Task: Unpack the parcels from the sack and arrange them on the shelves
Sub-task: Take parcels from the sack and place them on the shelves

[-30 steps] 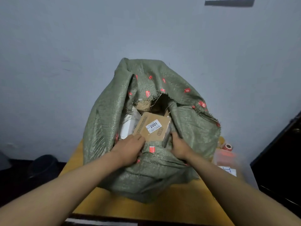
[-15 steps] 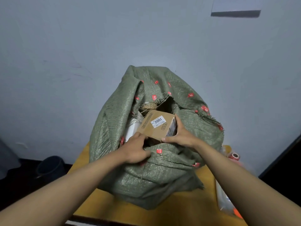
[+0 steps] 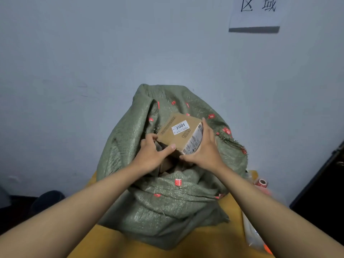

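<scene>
The green woven sack [image 3: 167, 198] sits open on the yellow table [image 3: 195, 244], more cardboard showing in its mouth. Both the left hand [image 3: 151, 155] and right hand [image 3: 204, 149] grasp a brown cardboard parcel [image 3: 178, 135] labelled 2001, tilted above the opening; a red tape roll [image 3: 261, 183] lies right of the sack

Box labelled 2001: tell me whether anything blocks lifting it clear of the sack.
Nothing visible does. The left hand and right hand grip the box directly, already above the sack mouth. No shelves are in view.
</scene>
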